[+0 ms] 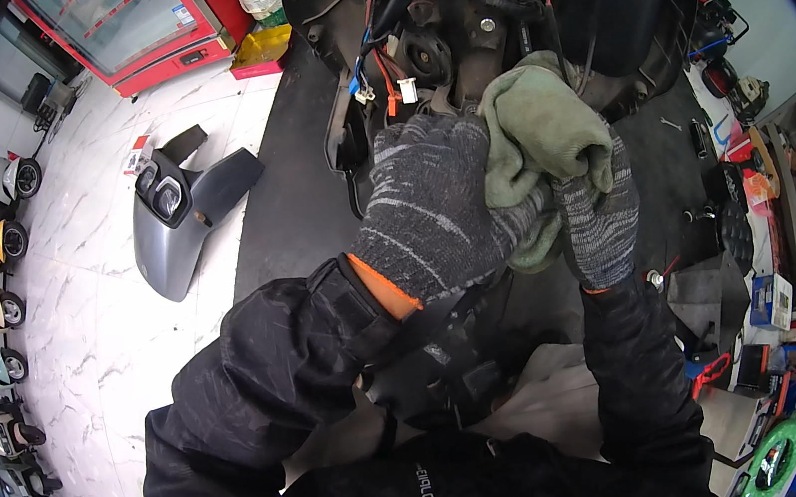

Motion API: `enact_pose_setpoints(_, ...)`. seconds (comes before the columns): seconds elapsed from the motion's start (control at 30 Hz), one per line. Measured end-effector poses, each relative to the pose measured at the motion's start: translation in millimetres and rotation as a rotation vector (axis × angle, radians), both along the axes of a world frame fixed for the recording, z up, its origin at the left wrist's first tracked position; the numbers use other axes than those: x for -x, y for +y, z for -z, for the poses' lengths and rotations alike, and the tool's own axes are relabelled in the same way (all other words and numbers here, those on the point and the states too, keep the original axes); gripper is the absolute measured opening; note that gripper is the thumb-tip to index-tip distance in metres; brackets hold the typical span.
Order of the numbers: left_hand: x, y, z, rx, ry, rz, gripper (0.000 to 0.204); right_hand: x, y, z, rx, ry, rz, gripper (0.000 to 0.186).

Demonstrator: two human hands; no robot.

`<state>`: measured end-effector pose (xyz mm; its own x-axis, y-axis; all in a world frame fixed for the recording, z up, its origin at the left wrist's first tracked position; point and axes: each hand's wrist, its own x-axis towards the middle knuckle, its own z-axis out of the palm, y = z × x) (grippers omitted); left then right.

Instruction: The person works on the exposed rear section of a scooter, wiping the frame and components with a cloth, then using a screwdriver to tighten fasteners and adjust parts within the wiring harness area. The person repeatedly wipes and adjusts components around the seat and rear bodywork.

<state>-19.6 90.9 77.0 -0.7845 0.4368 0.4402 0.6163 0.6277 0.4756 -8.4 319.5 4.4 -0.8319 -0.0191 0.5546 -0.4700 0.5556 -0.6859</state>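
A crumpled sage-green cloth (pixel 547 123) is bunched between my two hands, below the exposed front of a motor scooter (pixel 467 48). My right hand (pixel 604 221), in a grey knit glove, is closed round the cloth's right side, and folds of it hang over the fingers. In a matching glove with an orange cuff, my left hand (pixel 433 206) has its fingers curled and its thumb pressed on the cloth. Its fingertips are hidden. Just beyond the left knuckles hang loose coloured wires with a white connector (pixel 409 91).
On the white tiled floor to the left lies a grey scooter front panel (pixel 175 222) with headlights. A black mat (pixel 274 184) runs beneath the scooter. Farther off stand a red-framed glass cabinet (pixel 128 33) and a yellow tray (pixel 261 52). Tools and a wrench (pixel 670 124) lie rightward.
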Motion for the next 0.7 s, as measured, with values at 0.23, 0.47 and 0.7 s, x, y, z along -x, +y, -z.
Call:
enact_pose_setpoints(0.23, -5, -8, 1, 0.137, 0.096, -0.094, 0.052, -1, 9, 6, -0.176, 0.008, 0.016, 0.061)
enact_pose_setpoints(0.47, 8, -14, 12, 0.216, 0.059, 0.025, 0.054, -14, -18, -17, -0.066, 0.067, -0.037, 0.062)
enact_pose_setpoints(0.7, 11, -24, 12, 0.038, 0.254, 0.208, 0.039, -15, -3, -15, 0.073, 0.005, -0.086, 0.062)
